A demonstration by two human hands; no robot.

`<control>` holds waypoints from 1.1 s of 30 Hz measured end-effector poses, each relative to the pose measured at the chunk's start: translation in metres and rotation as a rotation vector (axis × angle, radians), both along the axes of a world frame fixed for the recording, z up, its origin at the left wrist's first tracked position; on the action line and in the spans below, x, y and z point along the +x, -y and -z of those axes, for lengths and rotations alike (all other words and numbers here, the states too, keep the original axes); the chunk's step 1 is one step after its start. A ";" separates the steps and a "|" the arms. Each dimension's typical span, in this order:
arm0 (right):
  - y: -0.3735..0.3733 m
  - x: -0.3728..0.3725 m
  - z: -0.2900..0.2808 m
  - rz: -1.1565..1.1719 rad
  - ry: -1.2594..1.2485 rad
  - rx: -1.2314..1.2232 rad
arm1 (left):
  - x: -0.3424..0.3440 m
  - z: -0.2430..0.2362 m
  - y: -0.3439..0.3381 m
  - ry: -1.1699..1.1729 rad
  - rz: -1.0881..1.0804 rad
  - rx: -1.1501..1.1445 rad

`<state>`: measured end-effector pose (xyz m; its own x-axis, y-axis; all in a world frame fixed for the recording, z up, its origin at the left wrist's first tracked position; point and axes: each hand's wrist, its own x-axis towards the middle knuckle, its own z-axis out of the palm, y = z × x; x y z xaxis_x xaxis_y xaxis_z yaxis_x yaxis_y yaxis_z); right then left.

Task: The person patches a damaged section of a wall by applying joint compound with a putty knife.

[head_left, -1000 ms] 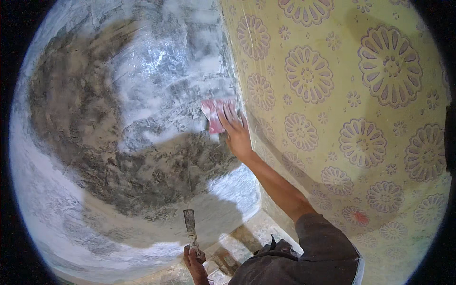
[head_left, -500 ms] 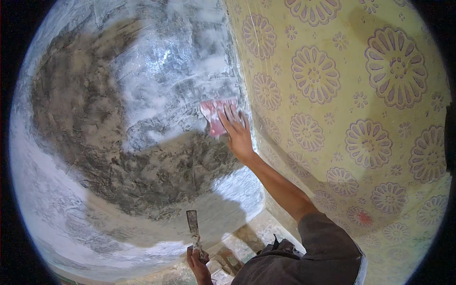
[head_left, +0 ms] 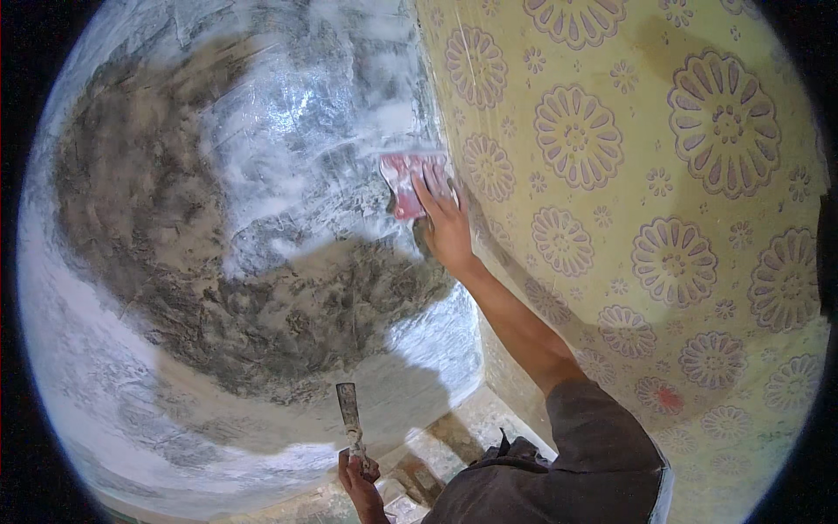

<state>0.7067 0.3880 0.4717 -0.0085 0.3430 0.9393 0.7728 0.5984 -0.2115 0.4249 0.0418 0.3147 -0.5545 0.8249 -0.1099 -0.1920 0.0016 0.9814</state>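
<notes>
My right hand (head_left: pixel 449 231) presses a reddish sheet of sandpaper (head_left: pixel 401 194) flat against the grey and white plastered wall (head_left: pixel 297 166), close to the corner. Its fingers lie stretched over the sheet, and white dust coats both the sheet and the fingers. Low in the view, my left hand (head_left: pixel 360 487) is closed round the handle of a putty knife (head_left: pixel 348 409). The knife's blade points up, stained dark and white, and appears to stand apart from the wall.
On the right, a yellow wall (head_left: pixel 646 210) with purple flower patterns meets the plastered wall at a corner. A pale ledge or floor strip (head_left: pixel 484 410) runs along the bottom. My shadow falls over both walls.
My right hand has slid the sandpaper up and slightly right along the wall. The left hand with the putty knife has shifted a little to the left.
</notes>
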 end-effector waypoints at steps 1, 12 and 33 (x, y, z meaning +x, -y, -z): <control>0.006 0.004 0.010 0.004 0.004 -0.001 | -0.005 0.005 0.001 0.013 0.063 0.016; -0.007 0.009 -0.064 0.084 -0.025 0.115 | -0.002 0.001 -0.004 0.070 0.069 0.006; 0.005 0.016 -0.003 0.047 -0.006 -0.052 | -0.005 0.009 0.005 0.057 0.256 0.061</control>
